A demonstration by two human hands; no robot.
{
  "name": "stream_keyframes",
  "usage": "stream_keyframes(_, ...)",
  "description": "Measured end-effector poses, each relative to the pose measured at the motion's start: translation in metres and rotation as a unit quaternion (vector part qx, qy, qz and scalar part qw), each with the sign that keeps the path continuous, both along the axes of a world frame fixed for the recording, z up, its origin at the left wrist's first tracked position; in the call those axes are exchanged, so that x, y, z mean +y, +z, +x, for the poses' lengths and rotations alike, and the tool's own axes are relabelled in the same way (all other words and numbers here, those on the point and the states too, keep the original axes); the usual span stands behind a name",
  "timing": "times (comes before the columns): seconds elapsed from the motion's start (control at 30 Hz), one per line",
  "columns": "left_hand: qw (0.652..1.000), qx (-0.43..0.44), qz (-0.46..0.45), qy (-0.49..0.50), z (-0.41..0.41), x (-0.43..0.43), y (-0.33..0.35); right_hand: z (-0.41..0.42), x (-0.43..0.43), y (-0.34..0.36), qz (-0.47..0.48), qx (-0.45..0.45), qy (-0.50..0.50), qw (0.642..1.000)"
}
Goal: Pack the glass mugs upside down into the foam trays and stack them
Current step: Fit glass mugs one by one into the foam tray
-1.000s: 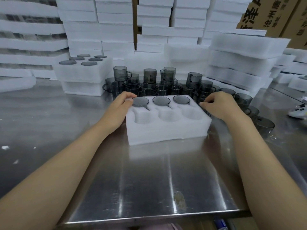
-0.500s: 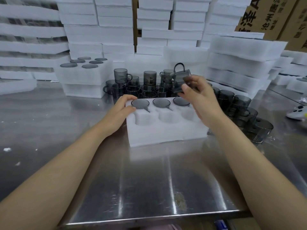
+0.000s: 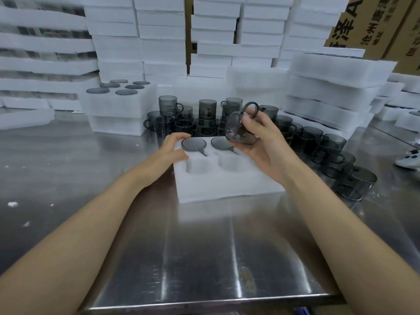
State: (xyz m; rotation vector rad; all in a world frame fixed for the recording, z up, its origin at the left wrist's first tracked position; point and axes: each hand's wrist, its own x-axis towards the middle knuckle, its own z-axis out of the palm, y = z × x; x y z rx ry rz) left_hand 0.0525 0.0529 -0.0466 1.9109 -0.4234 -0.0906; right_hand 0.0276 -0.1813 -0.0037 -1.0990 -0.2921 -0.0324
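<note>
A white foam tray (image 3: pixel 227 185) lies on the steel table in front of me. Its back row holds upside-down grey glass mugs (image 3: pixel 193 144); two front pockets (image 3: pixel 200 165) show empty, and the right end is hidden behind my right hand. My left hand (image 3: pixel 169 151) grips the tray's left edge near the back corner. My right hand (image 3: pixel 259 137) holds a grey glass mug (image 3: pixel 238 128) tilted on its side above the tray's right part, handle up. A crowd of loose grey mugs (image 3: pixel 204 117) stands behind the tray and runs to the right.
A filled foam tray (image 3: pixel 118 103) with upside-down mugs sits on another tray at the back left. Stacks of white foam trays (image 3: pixel 329 87) line the back and right. Cardboard boxes (image 3: pixel 372 23) stand at top right. A white controller (image 3: pixel 409 159) lies at the right edge.
My right hand left the loose mugs at the right with one mug, lifted it, and brought it over the tray, tilting it. My left hand stayed on the tray's left edge.
</note>
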Motion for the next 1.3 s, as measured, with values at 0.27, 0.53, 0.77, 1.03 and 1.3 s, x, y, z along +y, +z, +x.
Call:
stream_keyframes(0.27, 0.998, 0.035, -0.055, 0.009, 0.004, -0.004, 0.000, -0.007, 0.002, -0.002, -0.185, -0.083, -0.033, 0.979)
stream_keyframes(0.53, 0.998, 0.014, -0.058, 0.013, 0.006, -0.007, -0.001, -0.012, 0.035, -0.009, -0.314, -0.237, -0.098, 0.914)
stream_keyframes(0.77, 0.999, -0.008, -0.033, 0.017, 0.007, -0.007, -0.002, -0.009, 0.034, -0.013, -0.302, -0.217, -0.042, 0.927)
stream_keyframes(1.03, 1.000, -0.004, -0.028, 0.009, 0.009, -0.004, -0.004, -0.012, 0.034, -0.011, -0.295, -0.209, -0.050, 0.931)
stream_keyframes(1.3, 0.999, -0.025, -0.019, 0.008, 0.008, -0.004, -0.006, -0.012, 0.034, -0.010, -0.343, -0.189, -0.046, 0.919)
